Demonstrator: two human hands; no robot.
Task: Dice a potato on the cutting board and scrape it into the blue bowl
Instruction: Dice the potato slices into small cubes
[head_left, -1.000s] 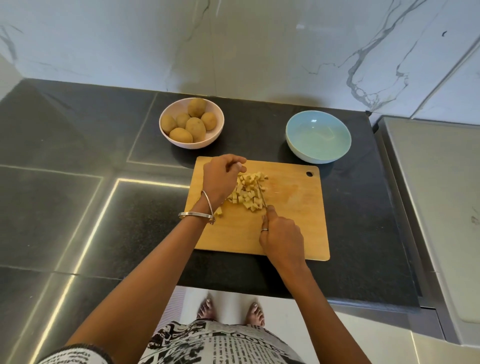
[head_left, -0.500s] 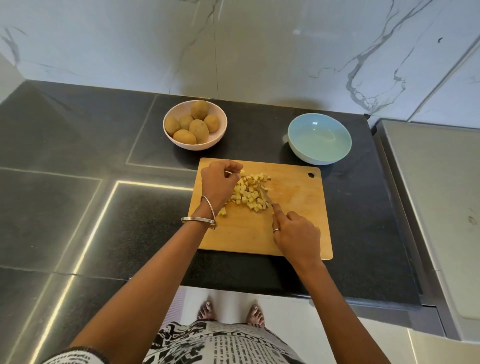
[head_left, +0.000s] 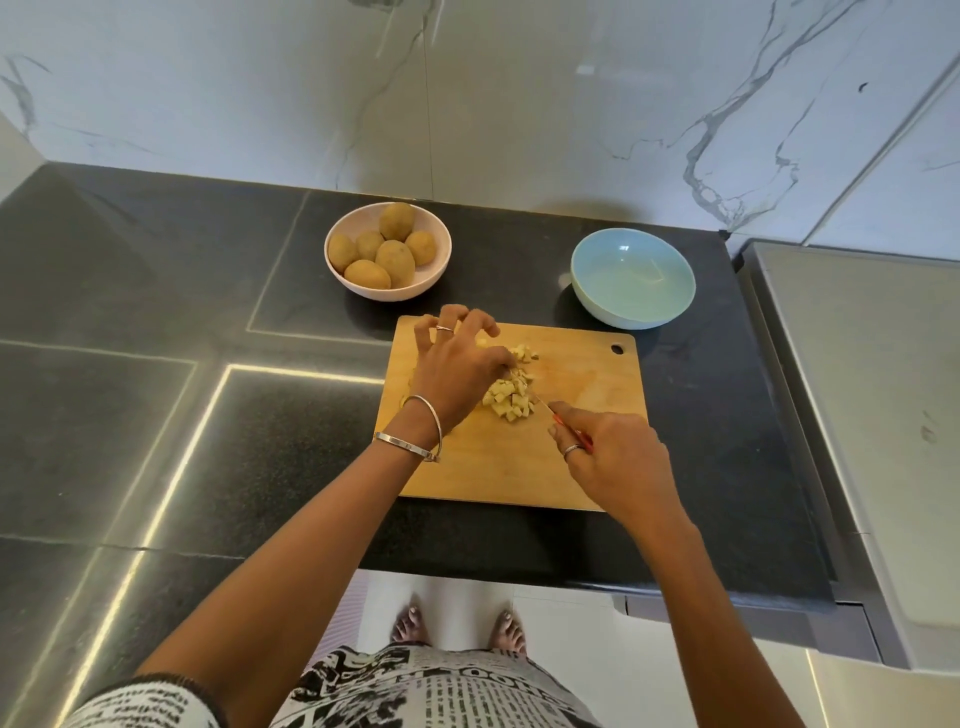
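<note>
A heap of pale diced potato lies on the wooden cutting board, left of its middle. My left hand hovers over the left side of the heap with fingers spread and loosely bent, holding nothing I can see. My right hand grips a knife with a red handle; its thin blade points up-left into the dice. The blue bowl stands empty just beyond the board's far right corner.
A pink bowl holding several whole potatoes stands behind the board's left end. The black counter ends at a marble wall behind and a grey metal surface on the right. The counter's front edge runs just below the board.
My left hand has uncurled and spread its fingers, shifting toward the board's far left edge. My right hand with the knife has drawn back toward the right and nearer me.
</note>
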